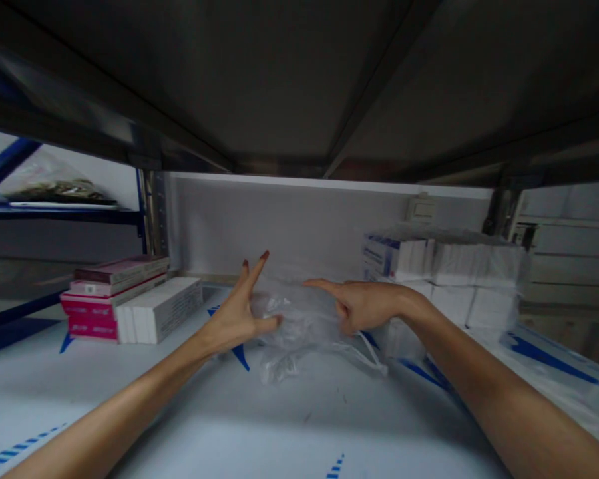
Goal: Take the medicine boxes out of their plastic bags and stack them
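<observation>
A crumpled clear plastic bag lies on the shelf between my hands, with a thin white strip trailing at its right end. My left hand reaches to the bag's left side, its fingers spread and its thumb against the plastic. Over the right end, my right hand has its index finger stretched across the bag, while its other fingers are curled in on the plastic. The curled fingertips are partly hidden. Behind my right hand stand stacked white boxes under clear wrap.
Pink boxes and a row of white boxes sit on the left of the shelf surface. Metal beams of the shelf above hang low overhead. Uprights stand at the back corners, before a pale wall.
</observation>
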The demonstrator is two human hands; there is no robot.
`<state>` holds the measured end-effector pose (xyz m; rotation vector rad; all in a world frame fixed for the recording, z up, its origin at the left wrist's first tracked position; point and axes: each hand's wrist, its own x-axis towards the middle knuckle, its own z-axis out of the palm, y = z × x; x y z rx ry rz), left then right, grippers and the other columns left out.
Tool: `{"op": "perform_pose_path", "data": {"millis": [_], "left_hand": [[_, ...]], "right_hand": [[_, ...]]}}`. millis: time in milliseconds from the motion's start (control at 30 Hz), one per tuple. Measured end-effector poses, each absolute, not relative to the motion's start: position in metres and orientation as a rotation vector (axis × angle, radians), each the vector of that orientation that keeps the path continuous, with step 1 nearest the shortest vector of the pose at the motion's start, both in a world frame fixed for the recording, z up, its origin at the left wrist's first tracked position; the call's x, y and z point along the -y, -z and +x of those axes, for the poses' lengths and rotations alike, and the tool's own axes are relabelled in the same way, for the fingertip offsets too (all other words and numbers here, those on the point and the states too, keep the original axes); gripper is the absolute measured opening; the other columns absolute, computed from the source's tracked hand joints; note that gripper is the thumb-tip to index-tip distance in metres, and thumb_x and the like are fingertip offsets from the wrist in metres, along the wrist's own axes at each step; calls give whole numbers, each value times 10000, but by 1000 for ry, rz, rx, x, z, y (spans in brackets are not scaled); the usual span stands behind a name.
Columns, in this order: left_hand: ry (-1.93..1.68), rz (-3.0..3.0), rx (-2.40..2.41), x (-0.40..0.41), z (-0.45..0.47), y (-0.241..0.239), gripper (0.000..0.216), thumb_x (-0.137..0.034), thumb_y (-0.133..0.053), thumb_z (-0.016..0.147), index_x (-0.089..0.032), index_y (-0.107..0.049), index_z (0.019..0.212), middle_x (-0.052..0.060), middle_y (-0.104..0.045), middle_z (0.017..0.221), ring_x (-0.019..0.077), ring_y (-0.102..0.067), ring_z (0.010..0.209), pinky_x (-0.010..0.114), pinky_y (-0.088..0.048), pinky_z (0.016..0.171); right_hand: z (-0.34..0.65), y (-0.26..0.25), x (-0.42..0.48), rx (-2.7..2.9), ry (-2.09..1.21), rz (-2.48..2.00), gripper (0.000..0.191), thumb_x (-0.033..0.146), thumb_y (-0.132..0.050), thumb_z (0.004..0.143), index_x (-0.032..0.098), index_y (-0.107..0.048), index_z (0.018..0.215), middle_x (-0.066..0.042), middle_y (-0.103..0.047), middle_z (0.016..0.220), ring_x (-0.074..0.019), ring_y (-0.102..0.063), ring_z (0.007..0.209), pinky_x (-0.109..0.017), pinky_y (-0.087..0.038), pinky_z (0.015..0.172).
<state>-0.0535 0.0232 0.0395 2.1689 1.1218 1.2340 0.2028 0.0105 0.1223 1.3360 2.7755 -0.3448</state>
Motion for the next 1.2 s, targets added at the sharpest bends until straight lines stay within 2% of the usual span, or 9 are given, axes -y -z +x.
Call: {"op": "perform_pose_path", "data": {"millis": [133, 267, 433, 600, 733, 900, 1000, 1100, 1200], "left_hand": [[-1329, 2093, -1289, -24, -50, -41, 785, -192, -660, 764, -280, -387, 1495, 150, -64, 1656, 401, -209, 1483, 485, -516, 976], [-1390, 2274, -1478, -27, -53, -41, 508, -108, -578, 749, -230, -643, 1238, 122, -345, 1571, 363, -203, 1494, 469, -500, 1009], [-1553, 2078, -1485, -43, -69, -36, 397, -132, -564, 758, -187, -668, 1138, 139, -468, 1458, 283, -688, 1032, 381, -598, 811], [-1633, 1485, -1287, -50, -72, -39, 472, -157, -541, 802, -230, -542, 1269, 24, -677, 821, 156, -658, 543, 289, -582, 557], [-1606, 1204, -842, -42, -63, -48, 397, -93, -544, 763, -187, -606, 1144, 40, -713, 814, 179, -707, 730, 280, -589, 692], [-1491, 939, -467, -30, -66, -59, 238, -200, -498, 738, -106, -670, 873, 147, -727, 921, 258, -702, 918, 422, -575, 893], [-1461, 828, -362, -26, -70, -65, 207, -214, -483, 750, -129, -656, 825, 127, -710, 858, 273, -700, 916, 484, -565, 912], [-1452, 886, -397, -26, -74, -68, 295, -125, -502, 732, -147, -642, 990, 102, -708, 887, 261, -705, 925, 457, -575, 884], [-1297, 1117, -535, -28, -83, -68, 584, -151, -555, 836, -254, -442, 1400, 98, -698, 1081, 262, -709, 936, 443, -583, 821]], "right_hand": [[206, -127, -11, -2887, 467, 1396, 951, 95, -593, 727, 227, -165, 1566, 43, -645, 700, -146, -647, 626, -201, -431, 544], [206, -133, -4, -3014, 488, 1384, 919, 89, -601, 747, 268, -200, 1554, 27, -660, 800, -117, -654, 612, -186, -450, 570], [201, -146, 21, -3014, 710, 1278, 901, 81, -608, 779, 352, -211, 1542, 21, -644, 917, -83, -655, 566, -171, -478, 553], [188, -155, 52, -2973, 832, 1185, 934, 77, -665, 756, 394, -251, 1531, 0, -638, 1013, -86, -680, 601, -151, -466, 497], [189, -158, 55, -2956, 1089, 1076, 921, 221, -761, 766, 360, -268, 1532, 1, -670, 987, -99, -689, 657, -166, -493, 552], [191, -146, 19, -3221, 981, 1310, 566, 443, -706, 834, 218, -554, 1331, -23, -700, 835, -172, -696, 778, -282, -542, 716], [180, -122, -10, -3346, 835, 1808, 617, 459, -713, 824, 198, -527, 1351, -113, -704, 1068, -235, -674, 1004, -380, -526, 894], [163, -94, -27, -3247, 1424, 1851, 730, 445, -743, 791, 241, -431, 1418, -128, -651, 1232, -234, -667, 1030, -389, -543, 883], [150, -75, -33, -3027, 2211, 1758, 654, 297, -777, 734, 233, -498, 1322, -71, -707, 1022, -190, -685, 795, -319, -571, 684]]}}
